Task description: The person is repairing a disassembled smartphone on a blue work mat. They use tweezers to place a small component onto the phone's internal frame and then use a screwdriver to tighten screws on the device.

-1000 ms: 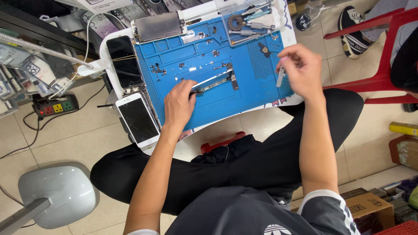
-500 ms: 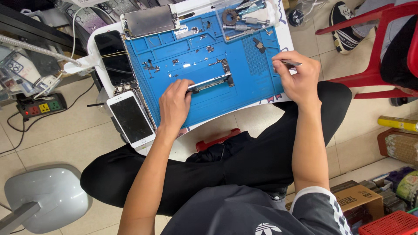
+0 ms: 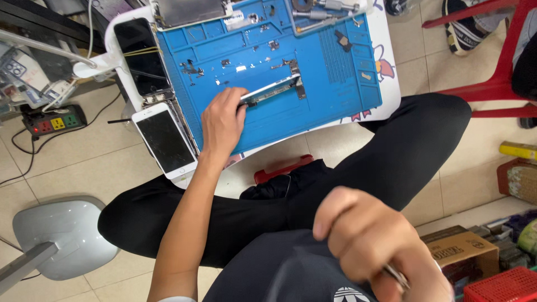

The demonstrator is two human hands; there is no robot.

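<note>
Right hand [image 3: 372, 246], at 5 o'clock: motion-blurred, close to the lens; a thin metal tool [image 3: 396, 275] pokes from the fist, its kind unreadable.
Left hand [image 3: 222, 123], centre: fingertips cover the near end of the phone frame [image 3: 274, 89].
Blue mat [image 3: 268, 67], 12 o'clock: far edge cut off; loose parts [image 3: 193, 68] too small to identify.
Red chair [image 3: 492, 67], 2 o'clock: cropped.
Grey base [image 3: 56, 235], 8 o'clock: partly out of view.

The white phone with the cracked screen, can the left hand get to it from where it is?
Probably yes. The left hand rests on the blue mat, beside the white phone, with nothing between.
</note>
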